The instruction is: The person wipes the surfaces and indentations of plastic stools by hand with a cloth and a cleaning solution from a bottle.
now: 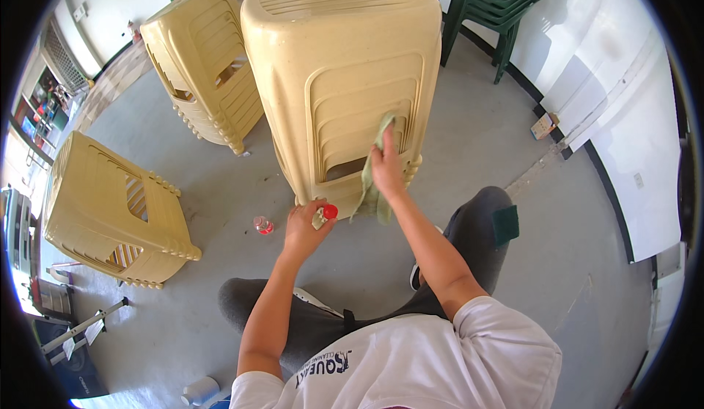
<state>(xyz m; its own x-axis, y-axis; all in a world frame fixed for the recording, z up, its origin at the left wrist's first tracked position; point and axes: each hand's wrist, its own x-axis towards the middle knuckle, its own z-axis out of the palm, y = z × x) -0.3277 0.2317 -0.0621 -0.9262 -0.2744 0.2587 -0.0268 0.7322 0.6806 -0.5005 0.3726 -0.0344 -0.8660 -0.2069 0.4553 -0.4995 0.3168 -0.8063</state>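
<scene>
A tall stack of beige plastic stools (363, 40) stands upright right in front of me. My right hand (388, 172) grips a pale green cloth (369, 191), its upper end against the ribbed side panel and its lower end hanging loose. Low by the stack's near left corner, my left hand (307, 230) has its fingers around a small item with a round red top (330, 212); most of that item is hidden. On the floor to its left is a small clear bottle with red on it (263, 225). A dark green scouring pad (505, 226) rests on my right knee.
Two more beige stool stacks (206, 62) (118, 216) stand to the left. Stacked green plastic chairs (498, 10) are by the right wall, with a small box (544, 126) at its base. A metal-framed object (82, 329) and a white container (201, 391) lie lower left.
</scene>
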